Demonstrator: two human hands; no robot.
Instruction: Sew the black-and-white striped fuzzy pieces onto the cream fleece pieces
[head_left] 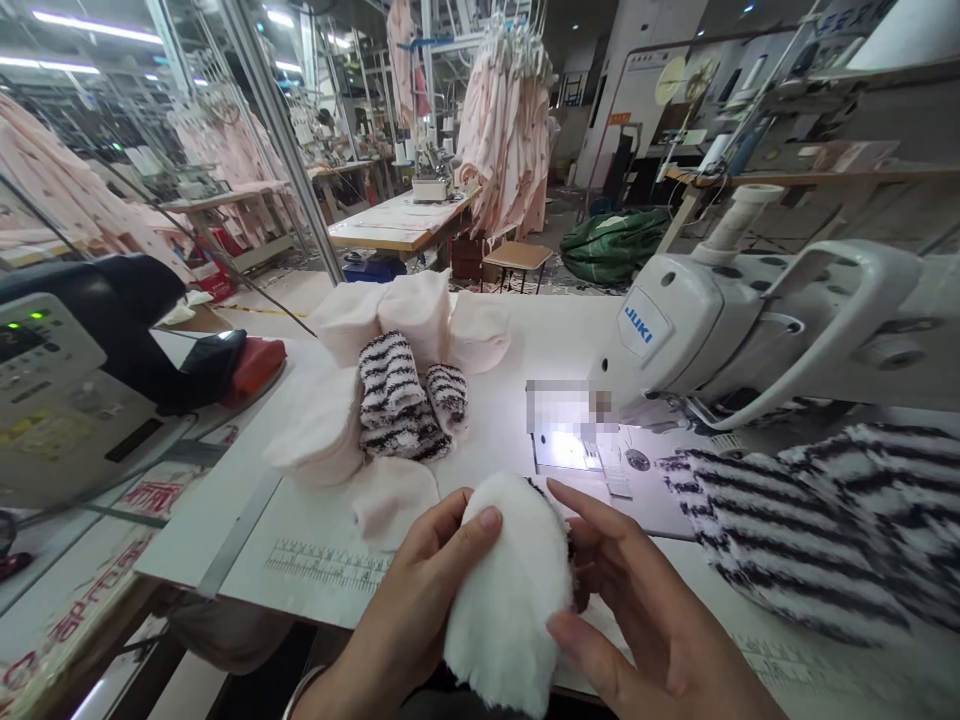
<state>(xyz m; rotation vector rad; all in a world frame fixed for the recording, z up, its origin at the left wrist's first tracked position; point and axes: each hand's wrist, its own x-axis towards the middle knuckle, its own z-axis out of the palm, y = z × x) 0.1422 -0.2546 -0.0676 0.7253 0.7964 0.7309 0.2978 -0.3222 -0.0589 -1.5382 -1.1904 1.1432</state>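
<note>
A white fluffy fabric piece (510,590) with a rounded top sits upright between both hands at the front edge of the sewing table (315,560). My left hand (409,610) grips its left side, thumb pressed on the fleece. On its right side my right hand (637,610) holds it with thumb and fingers; a black-striped layer peeks out behind. Just beyond lies the lit needle area (577,445) of the white JUKI sewing machine (750,320).
Stacks of pale pink cut pieces (409,315) and zebra-striped plush pieces (405,400) lie at the table's middle left. A large zebra-striped plush fabric (817,525) lies at right. A control box (67,390) stands at left. Hanging garments (506,130) and other tables fill the background.
</note>
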